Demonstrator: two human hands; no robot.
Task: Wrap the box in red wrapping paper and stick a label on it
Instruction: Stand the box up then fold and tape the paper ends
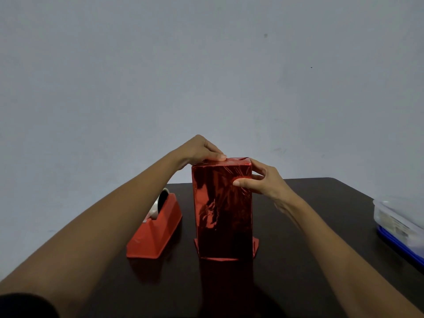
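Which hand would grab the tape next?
Probably the left hand: the tape dispenser sits left of the wrapped box, under that arm. The right hand would have to cross the box, which it steadies.

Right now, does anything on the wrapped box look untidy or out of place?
Yes. At the foot of the upright box, the red wrapping paper splays out onto the table on both sides, not folded flat against the box.
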